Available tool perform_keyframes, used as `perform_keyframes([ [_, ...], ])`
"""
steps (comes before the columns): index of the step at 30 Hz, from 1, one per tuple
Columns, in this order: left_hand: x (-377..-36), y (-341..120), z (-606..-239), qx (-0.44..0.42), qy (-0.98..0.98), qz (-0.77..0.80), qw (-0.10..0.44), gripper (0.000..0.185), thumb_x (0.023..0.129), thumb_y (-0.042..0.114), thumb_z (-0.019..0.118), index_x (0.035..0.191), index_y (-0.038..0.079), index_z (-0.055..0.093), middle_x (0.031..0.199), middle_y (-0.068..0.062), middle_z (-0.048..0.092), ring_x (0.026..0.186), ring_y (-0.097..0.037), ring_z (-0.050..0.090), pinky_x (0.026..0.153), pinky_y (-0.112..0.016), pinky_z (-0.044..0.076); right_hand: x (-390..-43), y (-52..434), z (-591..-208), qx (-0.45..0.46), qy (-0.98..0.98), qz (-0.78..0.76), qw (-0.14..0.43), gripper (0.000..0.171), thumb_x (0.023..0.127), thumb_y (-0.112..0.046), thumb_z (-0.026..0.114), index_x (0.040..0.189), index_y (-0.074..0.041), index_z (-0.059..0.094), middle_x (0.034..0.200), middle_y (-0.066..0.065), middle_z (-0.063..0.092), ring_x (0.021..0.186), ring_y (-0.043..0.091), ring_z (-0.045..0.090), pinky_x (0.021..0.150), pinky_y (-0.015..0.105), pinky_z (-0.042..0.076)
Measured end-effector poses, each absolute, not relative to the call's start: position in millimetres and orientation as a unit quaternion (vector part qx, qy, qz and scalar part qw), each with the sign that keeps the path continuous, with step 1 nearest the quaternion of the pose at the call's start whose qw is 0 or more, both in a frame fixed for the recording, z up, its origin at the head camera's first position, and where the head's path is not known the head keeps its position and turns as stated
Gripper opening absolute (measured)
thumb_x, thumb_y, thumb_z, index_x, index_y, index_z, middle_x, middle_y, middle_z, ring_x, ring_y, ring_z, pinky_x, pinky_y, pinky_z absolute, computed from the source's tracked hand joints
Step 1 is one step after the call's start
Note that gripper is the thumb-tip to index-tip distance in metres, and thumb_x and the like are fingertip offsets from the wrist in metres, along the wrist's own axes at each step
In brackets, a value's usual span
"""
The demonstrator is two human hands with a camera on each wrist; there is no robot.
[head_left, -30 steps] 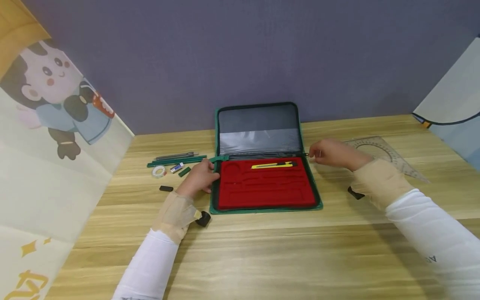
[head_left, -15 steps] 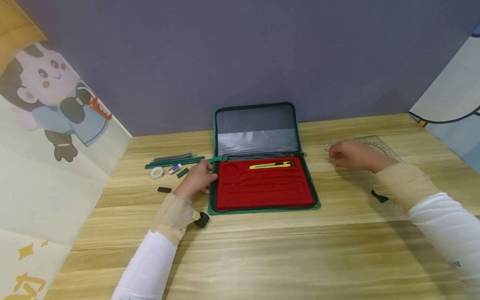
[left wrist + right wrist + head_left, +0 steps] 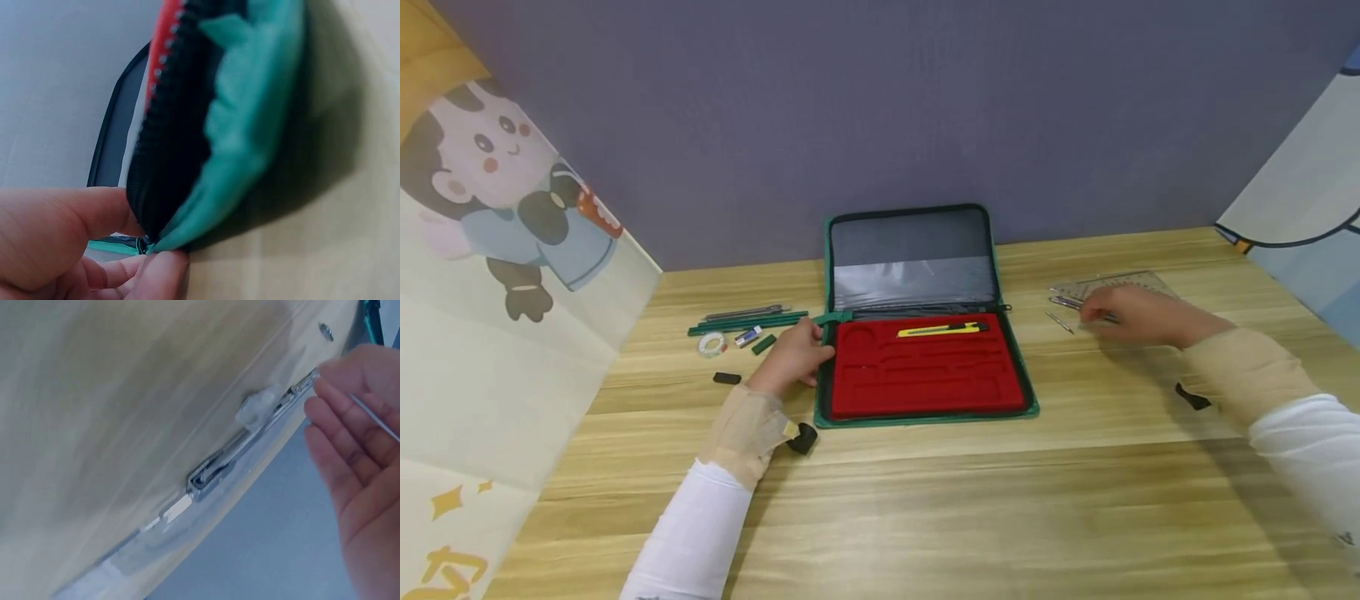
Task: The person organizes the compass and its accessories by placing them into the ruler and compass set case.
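Observation:
A green zip case (image 3: 925, 422) lies unfolded on the table, its red tray (image 3: 868, 407) holding a yellow utility knife (image 3: 936, 331). My left hand (image 3: 792, 357) pinches the case's left edge; the left wrist view shows thumb and finger at the zip's corner. My right hand (image 3: 1138, 315) is over the tools to the right of the case, fingers loosely bent. In the right wrist view its fingertips are right at the end of a silver compass (image 3: 231, 456). A short thin silver piece (image 3: 1060, 322) lies nearby. Part of the compass is hidden behind the right hand.
Clear plastic set squares (image 3: 1142, 283) lie at the right rear. Left of the case are green pencils (image 3: 748, 323), a tape roll (image 3: 712, 344), a white-and-blue eraser (image 3: 748, 337), a green block (image 3: 764, 344) and a black piece (image 3: 727, 378). A wall stands behind.
My right hand has moved right, away from the case's zip corner, uncovering the compass and the thin silver piece. The left hand stays at the case's left edge.

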State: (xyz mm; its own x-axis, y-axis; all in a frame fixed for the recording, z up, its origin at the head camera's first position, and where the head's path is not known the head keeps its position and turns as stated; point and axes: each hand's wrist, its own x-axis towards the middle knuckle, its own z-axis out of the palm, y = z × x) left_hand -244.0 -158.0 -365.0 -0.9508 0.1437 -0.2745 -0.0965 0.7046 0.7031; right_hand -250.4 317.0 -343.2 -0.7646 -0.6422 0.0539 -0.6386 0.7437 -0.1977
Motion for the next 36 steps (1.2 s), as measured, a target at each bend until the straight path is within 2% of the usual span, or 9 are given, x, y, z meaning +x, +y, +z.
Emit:
perform_keyframes([
  [6,-245,-156,-363,0.015,0.913,0.378,0.155,0.029,0.093,0.014,0.054,0.113,0.0,0.04,0.096,-0.012,0.047,0.054,-0.016,0.051,0.051,-0.029,0.055,-251,324,-343,-0.356,0.93,-0.087,0.022,0.029,0.072,0.011,0.065,0.096,-0.005,0.068,0.095,0.004,0.065,0.085,0.022,0.063,0.072,0.038,0.053],
  [10,-245,-155,-362,0.014,0.912,0.38,0.154,0.029,0.093,0.014,0.054,0.113,0.0,0.04,0.098,-0.013,0.047,0.056,-0.016,0.051,0.052,-0.029,0.055,-251,330,-343,-0.366,0.928,-0.071,0.025,0.029,0.07,0.012,0.067,0.09,-0.008,0.069,0.093,0.003,0.065,0.085,0.022,0.063,0.072,0.038,0.053],
  [16,-245,-156,-363,0.011,0.912,0.38,0.154,0.029,0.092,0.014,0.055,0.113,0.0,0.04,0.1,-0.013,0.047,0.055,-0.017,0.052,0.051,-0.029,0.055,-249,337,-346,-0.371,0.926,-0.061,0.013,0.036,0.064,0.015,0.069,0.089,-0.011,0.068,0.092,-0.001,0.062,0.085,0.021,0.061,0.07,0.037,0.052],
  [23,-245,-157,-363,0.012,0.91,0.385,0.154,0.028,0.092,0.014,0.055,0.112,0.001,0.04,0.095,-0.012,0.046,0.056,-0.017,0.051,0.051,-0.03,0.055,-248,338,-352,-0.371,0.927,-0.054,-0.01,0.033,0.068,0.015,0.07,0.091,-0.009,0.069,0.092,0.002,0.064,0.086,0.022,0.062,0.071,0.037,0.052],
  [28,-245,-157,-365,0.009,0.911,0.383,0.153,0.028,0.093,0.014,0.055,0.112,0.001,0.04,0.099,-0.013,0.047,0.055,-0.017,0.051,0.051,-0.029,0.054,-249,337,-354,-0.366,0.929,-0.058,-0.011,0.036,0.069,0.022,0.065,0.091,-0.007,0.068,0.093,0.005,0.064,0.088,0.026,0.062,0.072,0.039,0.053],
  [36,-245,-157,-366,0.005,0.91,0.384,0.153,0.028,0.092,0.014,0.055,0.112,0.001,0.04,0.098,-0.013,0.047,0.056,-0.017,0.051,0.05,-0.029,0.054,-249,338,-357,-0.369,0.927,-0.06,-0.013,0.034,0.066,0.016,0.073,0.09,-0.008,0.067,0.09,0.001,0.061,0.082,0.02,0.061,0.067,0.035,0.051],
])
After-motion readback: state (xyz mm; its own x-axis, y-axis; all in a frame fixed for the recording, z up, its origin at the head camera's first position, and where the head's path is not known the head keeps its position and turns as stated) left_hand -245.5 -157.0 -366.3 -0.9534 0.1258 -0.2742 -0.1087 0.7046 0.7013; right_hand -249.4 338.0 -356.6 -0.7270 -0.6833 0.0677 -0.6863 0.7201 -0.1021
